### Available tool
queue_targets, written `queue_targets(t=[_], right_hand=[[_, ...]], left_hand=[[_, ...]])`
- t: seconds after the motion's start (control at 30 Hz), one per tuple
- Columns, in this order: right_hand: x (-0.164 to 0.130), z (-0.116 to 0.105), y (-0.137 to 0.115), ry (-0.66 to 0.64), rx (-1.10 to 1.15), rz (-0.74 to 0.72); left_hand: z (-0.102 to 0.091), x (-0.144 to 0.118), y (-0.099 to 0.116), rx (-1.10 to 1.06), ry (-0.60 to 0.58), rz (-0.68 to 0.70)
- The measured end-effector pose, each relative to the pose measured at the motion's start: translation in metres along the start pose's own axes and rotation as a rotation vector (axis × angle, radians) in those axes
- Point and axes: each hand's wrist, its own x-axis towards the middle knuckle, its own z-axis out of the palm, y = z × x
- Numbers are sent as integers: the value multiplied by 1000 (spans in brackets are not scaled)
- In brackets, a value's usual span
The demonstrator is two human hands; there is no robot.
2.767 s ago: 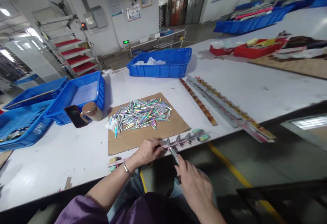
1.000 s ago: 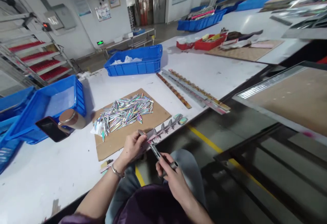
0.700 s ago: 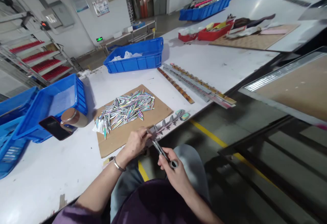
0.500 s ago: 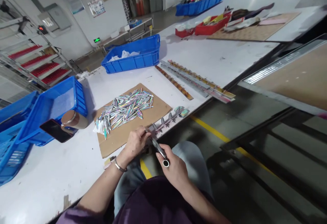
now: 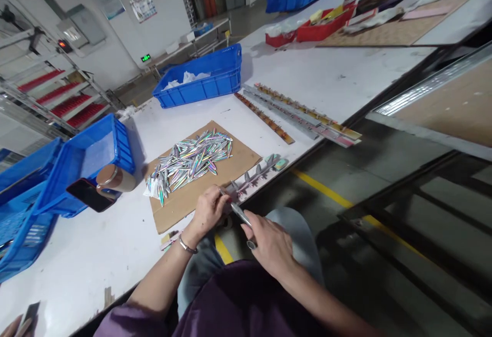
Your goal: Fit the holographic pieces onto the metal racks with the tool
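Note:
My right hand (image 5: 271, 242) is wrapped round a silver metal tool (image 5: 241, 215) with a slim shaft and a round dark end; its exact kind is unclear. The tool's front points at the fingertips of my left hand (image 5: 209, 208). That hand is closed in a pinch at the table's front edge, and what it pinches is hidden. Beside it, a narrow strip (image 5: 251, 186) with upright grey leaf-shaped pieces runs along the edge. Behind my left hand lies a cardboard sheet (image 5: 172, 217) bearing a heap of shiny, slender, iridescent silver pieces (image 5: 192, 160).
Blue crates (image 5: 200, 91) stand at the back and left. A phone (image 5: 90, 195) leans by a brown-lidded cup (image 5: 115, 179). Several long strips (image 5: 284, 111) lie to the right, red boxes (image 5: 325, 27) farther back. Another person's hand (image 5: 17, 325) shows at the lower left.
My right hand has turned and shifted slightly right, the tool tilting with it. My left hand stays pinched at the edge. Another person's hand with a dark flat thing has appeared at the lower left.

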Motion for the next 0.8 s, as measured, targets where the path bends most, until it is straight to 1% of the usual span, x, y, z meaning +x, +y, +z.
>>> queue_targets(t=[0.03,0.07,0.13,0.23,0.3,0.33,0.37,0.43,0.53,0.6,0.63,0.7,0.73,0.8], right_hand=[[0,-1,-1,-7,-156,-74],[0,0,-2,-22,-259,-117],[0,4,-4,-35,-370,-137],[1,10,-5,17,-419,-126],[3,11,-4,25,-339,-97],[4,11,-3,7,-244,-59],[5,12,-1,-21,-101,-3],[6,16,1,-77,324,169],[4,28,3,-179,1058,505],[1,36,4,-244,1394,663],[-1,39,4,-264,1505,707],[-4,41,3,-270,1656,757],[-5,40,3,-274,1704,782],[-8,35,3,-288,1746,850]], left_hand=[[0,0,-1,1,1,-4],[0,-1,-1,2,5,-6],[1,-1,-3,-2,10,-5],[1,-2,-3,-9,11,1],[0,-2,-2,-14,8,-4],[0,-2,-1,-13,7,-9],[0,-3,0,-12,4,-14],[-1,-3,2,-1,-1,-15],[1,-4,6,29,-9,-20],[4,-6,7,56,-18,-36],[5,-7,8,73,-22,-44],[6,-9,8,110,-22,-51],[4,-10,7,118,-30,-51],[-7,-9,2,93,-102,-48]])
